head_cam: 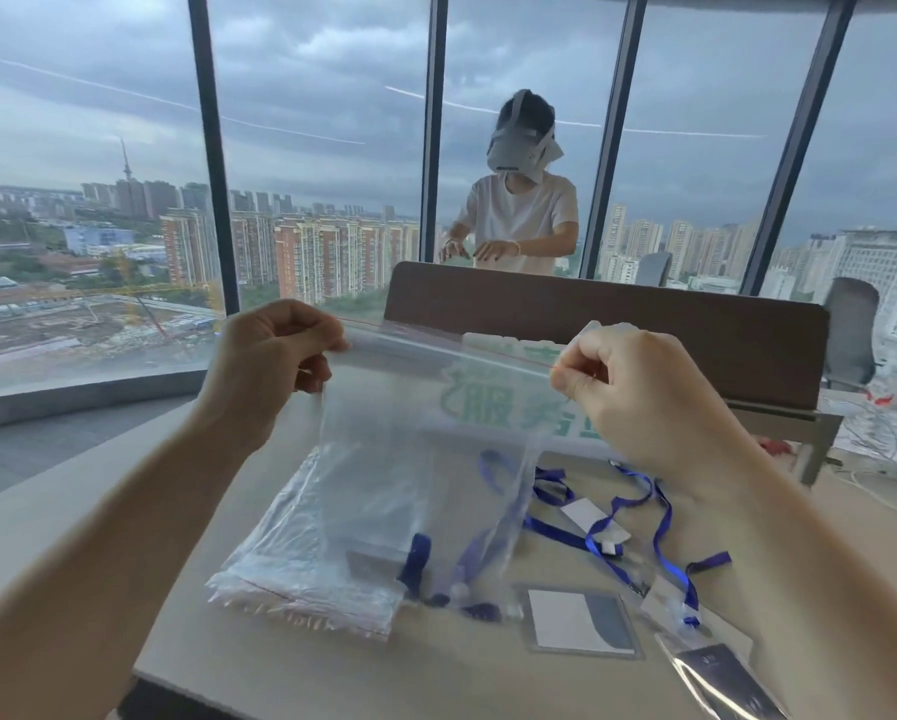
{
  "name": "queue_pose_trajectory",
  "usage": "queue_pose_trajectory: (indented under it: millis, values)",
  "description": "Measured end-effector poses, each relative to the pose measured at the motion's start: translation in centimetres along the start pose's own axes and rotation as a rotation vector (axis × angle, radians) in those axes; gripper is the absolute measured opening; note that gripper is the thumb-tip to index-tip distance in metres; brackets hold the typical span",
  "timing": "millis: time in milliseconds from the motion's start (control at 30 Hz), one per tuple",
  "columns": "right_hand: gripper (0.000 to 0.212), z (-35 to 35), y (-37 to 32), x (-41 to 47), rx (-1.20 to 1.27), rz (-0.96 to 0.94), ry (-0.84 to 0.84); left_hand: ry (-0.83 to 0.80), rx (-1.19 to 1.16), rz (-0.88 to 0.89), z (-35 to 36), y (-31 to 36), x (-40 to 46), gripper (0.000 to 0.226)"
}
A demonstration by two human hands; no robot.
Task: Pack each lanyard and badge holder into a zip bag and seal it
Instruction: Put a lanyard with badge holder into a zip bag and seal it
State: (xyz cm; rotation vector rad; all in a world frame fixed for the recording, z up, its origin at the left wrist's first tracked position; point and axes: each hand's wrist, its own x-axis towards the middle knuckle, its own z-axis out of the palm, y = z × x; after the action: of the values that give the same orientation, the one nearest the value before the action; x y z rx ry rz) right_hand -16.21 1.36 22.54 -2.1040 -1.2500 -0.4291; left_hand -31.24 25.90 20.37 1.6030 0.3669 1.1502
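Clear zip bag (415, 459), containing a blue lanyard (414, 563), held above the counter (436, 662); left hand (274, 356) and right hand (638, 392) each pinch a top corner at the seal.

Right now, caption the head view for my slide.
Both hands, left and right, pinch a zip bag holding a blue lanyard above the table.
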Motion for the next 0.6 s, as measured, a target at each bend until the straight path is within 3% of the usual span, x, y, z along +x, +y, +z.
queue_pose_trajectory:
  millis: [300,600]
  values:
    - [0.021,13.4,-5.3,13.2,0.12,0.019,-0.017,0.227,0.002,-0.185,-9.5,-5.5,7.1,0.013]
    - [0.016,22.6,-12.0,15.2,0.468,-0.04,0.006,0.437,-0.085,-0.122,-19.1,-8.0,9.5,0.009]
